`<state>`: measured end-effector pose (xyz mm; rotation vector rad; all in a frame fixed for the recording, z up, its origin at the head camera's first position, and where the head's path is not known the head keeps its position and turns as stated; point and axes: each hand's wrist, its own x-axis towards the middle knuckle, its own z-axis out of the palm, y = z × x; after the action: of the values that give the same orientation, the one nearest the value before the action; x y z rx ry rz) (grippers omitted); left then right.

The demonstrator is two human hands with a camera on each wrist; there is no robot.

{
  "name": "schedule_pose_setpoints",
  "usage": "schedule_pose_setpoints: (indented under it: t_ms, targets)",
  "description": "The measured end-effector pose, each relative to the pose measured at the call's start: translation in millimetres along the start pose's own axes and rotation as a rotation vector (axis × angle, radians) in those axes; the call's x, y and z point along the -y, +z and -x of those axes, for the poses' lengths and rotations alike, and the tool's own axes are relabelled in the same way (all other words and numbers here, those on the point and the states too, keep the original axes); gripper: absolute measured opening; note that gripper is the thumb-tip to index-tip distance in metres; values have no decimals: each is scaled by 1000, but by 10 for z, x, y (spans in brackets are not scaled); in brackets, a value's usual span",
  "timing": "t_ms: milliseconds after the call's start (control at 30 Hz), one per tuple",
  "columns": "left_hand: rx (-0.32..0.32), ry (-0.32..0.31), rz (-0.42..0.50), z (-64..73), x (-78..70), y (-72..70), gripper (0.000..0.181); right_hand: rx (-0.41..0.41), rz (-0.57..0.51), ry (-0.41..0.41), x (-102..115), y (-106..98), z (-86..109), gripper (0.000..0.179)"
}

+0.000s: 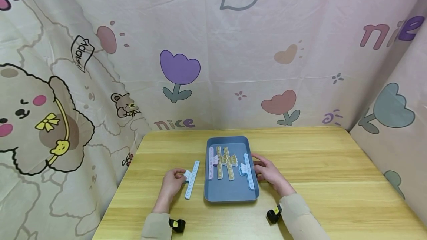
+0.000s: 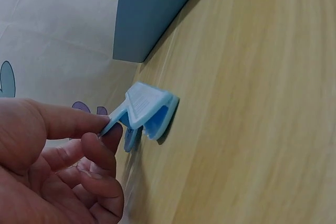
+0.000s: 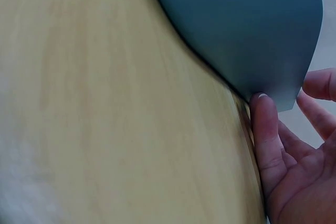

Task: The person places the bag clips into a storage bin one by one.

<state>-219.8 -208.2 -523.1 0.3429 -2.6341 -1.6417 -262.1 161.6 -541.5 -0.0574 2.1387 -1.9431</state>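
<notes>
My left hand (image 1: 172, 184) pinches the handle of a light blue bag clip (image 1: 192, 180), whose long ridged bar lies at a slant left of the tray. In the left wrist view, the clip (image 2: 149, 103) is seen end-on against the table, with fingertips at its handle. My right hand (image 1: 269, 172) touches the outer right side of the blue-grey tray (image 1: 230, 194), fingers fairly straight. The right wrist view has those fingertips against the tray wall (image 3: 252, 35). Inside the tray lie a pink clip (image 1: 211, 164), two tan clips (image 1: 219, 162) and another light blue clip (image 1: 248, 171).
The wooden table (image 1: 317, 180) stretches out on both sides of the tray. Behind it and to the sides hangs a printed curtain (image 1: 233, 55). Black wrist-camera mounts (image 1: 178, 225) sit at both sleeves.
</notes>
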Motion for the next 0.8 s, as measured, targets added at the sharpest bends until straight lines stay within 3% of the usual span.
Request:
schedule_pose_setpoints:
  t_ms: [567, 800]
  targets:
    - [-46, 27, 17, 2, -30, -24, 18, -5, -13, 4, 1, 11, 3, 57]
    - [-66, 37, 57, -1, -111, -50, 21, -9, -10, 4, 3, 14, 0, 57]
